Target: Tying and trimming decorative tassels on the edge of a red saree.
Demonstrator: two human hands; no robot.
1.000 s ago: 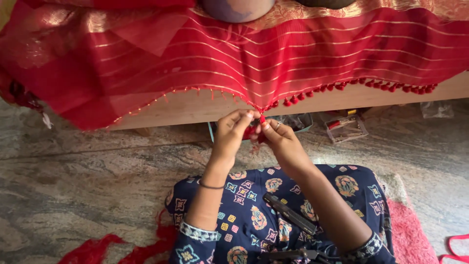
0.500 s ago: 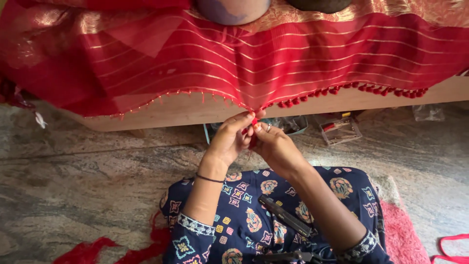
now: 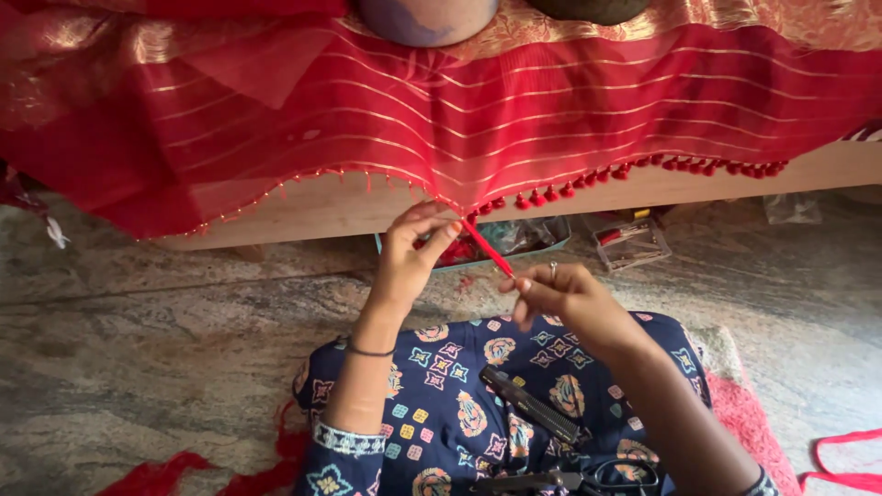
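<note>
Red thread [image 3: 487, 248], pulled taut, runs from my right hand [image 3: 560, 298] up toward eleven o'clock to the sari edge [image 3: 459, 209]. My right fingers [image 3: 519, 283] pinch its lower end; my left hand [image 3: 409, 257] sits at nine o'clock of the strand, fingers closed on its upper end just under the hem. Nearer, a black comb [image 3: 528, 404] lies on my lap. Beyond, finished tassels [image 3: 643, 170] hang along the border toward two o'clock.

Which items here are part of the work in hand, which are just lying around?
In use: left hand, right hand, red thread, red cloth, tassels.
Lying about: comb, scissors, clear box, tray, floor scraps.
</note>
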